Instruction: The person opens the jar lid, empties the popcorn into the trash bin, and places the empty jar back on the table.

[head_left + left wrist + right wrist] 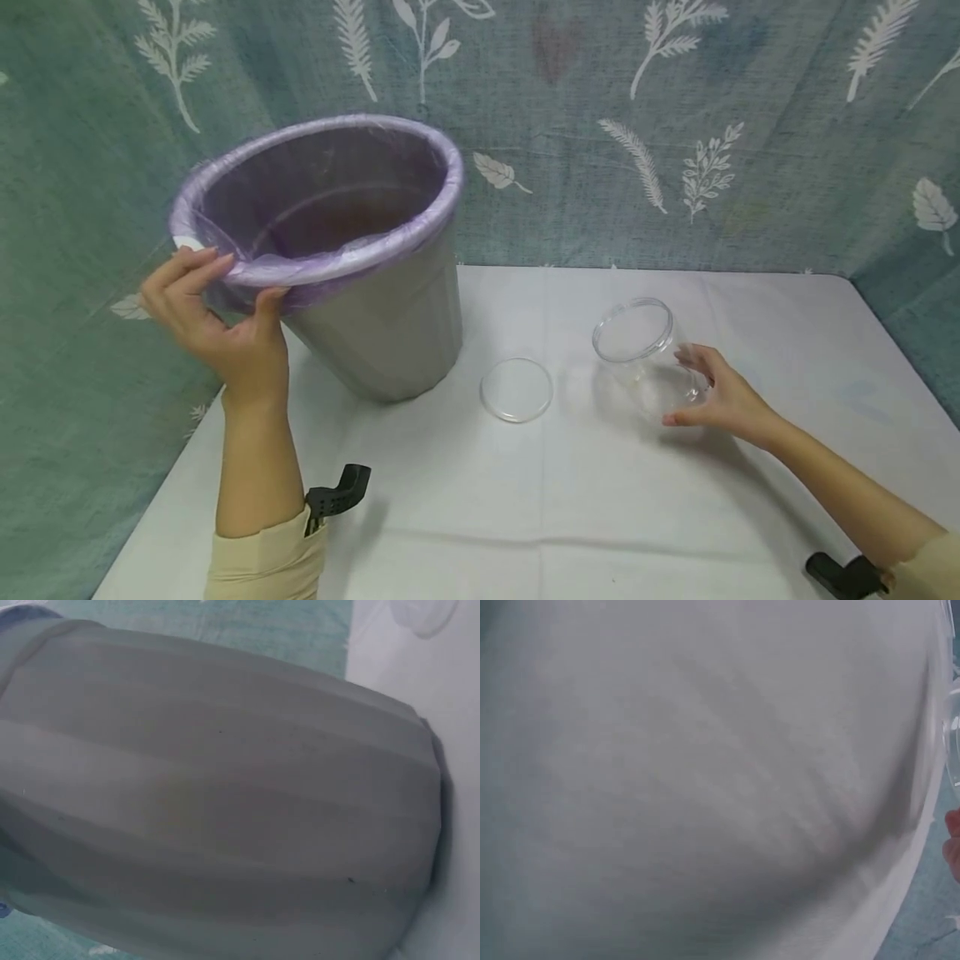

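A grey trash bin, lined with a translucent purple bag, stands on the left of the table. My left hand grips the near left part of its rim, fingers on top and thumb below. The bin's ribbed side fills the left wrist view. On the right, my right hand holds a clear plastic container by its side, its round mouth tilted up and left. Only fingertips and an edge of the container show in the right wrist view.
A clear round lid lies flat on the white tablecloth between the bin and the container. Behind the table hangs a green curtain with white leaf prints. Each forearm carries a black wrist mount.
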`<state>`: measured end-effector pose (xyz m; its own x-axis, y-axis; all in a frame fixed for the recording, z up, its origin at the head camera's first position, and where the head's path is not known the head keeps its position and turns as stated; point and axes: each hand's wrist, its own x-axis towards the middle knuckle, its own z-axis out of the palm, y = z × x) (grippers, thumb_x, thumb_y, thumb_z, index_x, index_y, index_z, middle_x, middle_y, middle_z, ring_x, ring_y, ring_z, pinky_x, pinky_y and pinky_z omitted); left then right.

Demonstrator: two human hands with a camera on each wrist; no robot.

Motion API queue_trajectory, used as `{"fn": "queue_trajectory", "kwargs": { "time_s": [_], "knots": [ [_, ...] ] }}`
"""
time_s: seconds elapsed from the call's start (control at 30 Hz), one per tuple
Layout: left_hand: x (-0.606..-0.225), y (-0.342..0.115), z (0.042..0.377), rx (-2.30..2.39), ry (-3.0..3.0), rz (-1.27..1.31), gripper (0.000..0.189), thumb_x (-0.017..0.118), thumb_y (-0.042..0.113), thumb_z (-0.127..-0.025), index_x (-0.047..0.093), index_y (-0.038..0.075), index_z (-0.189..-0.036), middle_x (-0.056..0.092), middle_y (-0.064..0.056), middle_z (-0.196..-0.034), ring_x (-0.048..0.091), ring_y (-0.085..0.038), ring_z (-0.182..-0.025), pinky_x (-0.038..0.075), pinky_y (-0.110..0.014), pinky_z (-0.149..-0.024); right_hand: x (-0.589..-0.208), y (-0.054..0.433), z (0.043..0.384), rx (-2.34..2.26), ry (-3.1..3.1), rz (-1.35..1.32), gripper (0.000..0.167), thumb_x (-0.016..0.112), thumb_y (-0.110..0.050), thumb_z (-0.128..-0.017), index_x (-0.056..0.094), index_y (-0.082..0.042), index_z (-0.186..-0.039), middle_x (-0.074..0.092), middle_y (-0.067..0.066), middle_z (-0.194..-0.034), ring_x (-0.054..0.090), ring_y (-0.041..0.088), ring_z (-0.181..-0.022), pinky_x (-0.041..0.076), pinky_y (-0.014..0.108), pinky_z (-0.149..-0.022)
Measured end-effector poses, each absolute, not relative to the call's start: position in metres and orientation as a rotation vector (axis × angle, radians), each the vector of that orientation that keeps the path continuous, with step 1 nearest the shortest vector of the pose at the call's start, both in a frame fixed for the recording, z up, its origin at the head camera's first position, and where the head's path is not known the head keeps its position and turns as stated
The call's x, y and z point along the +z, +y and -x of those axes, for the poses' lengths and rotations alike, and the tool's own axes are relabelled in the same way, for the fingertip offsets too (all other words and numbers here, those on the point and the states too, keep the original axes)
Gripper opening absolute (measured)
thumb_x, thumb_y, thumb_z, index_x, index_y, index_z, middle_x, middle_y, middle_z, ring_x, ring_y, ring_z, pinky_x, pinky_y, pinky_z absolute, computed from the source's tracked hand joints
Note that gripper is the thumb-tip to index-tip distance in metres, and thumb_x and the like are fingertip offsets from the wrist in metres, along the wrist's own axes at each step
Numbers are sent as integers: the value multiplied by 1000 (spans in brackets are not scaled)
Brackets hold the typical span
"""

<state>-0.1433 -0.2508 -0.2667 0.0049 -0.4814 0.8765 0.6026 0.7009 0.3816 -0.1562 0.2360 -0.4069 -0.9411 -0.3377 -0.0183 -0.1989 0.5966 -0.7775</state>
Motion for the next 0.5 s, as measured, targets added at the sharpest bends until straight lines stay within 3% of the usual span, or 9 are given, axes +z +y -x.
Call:
{"fn": "queue_trajectory", "kwargs": {
  "time_s": [0.27, 0.5],
  "knots": [
    [-269, -253, 143, -858, -1320, 114, 80, 66, 73, -59, 54, -2, -80, 54, -3, -94, 45, -24, -103, 31, -35, -100, -412, 241, 159, -1235, 2659, 455, 103, 88, -23, -63, 25, 6, -138, 38, 26, -142, 32, 47, -131, 27, 62, -101],
    [-268, -254, 143, -859, -1327, 121, 80, 67, 73, -59, 54, -3, -80, 54, -2, -95, 45, -25, -103, 32, -38, -103, -411, 247, 159, -1218, 2601, 326, 105, 88, -23, -63, 24, 6, -140, 27, 32, -146, 23, 52, -133, 23, 66, -103]
  ]
}}
